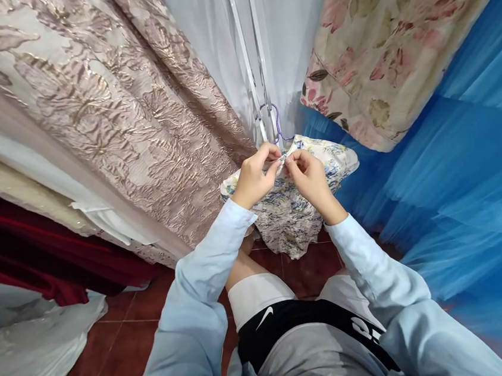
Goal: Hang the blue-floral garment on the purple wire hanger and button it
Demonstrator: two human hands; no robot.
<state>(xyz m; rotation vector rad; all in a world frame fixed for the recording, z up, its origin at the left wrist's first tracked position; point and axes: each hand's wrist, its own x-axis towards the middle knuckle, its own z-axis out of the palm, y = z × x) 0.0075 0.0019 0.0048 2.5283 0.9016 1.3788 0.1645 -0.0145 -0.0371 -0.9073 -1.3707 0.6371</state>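
Observation:
A small floral garment (286,208), white with blue and yellow print, hangs from a purple hanger (277,119) in front of me. My left hand (258,175) pinches the light edge at its neckline from the left. From the right, my right hand (308,176) pinches the same edge, its fingertips close to the left ones. Whatever small fastening may lie between the fingertips is too small to make out. Pale ribbon-like straps (249,62) run down behind the hanger toward my hands.
Pink brocade fabric (136,116) hangs close on the left, with dark red cloth (37,246) beyond it. Floral cloth (380,49) and blue tulle (465,177) hang on the right. White fabric (45,359) trails on the red tile floor (116,357).

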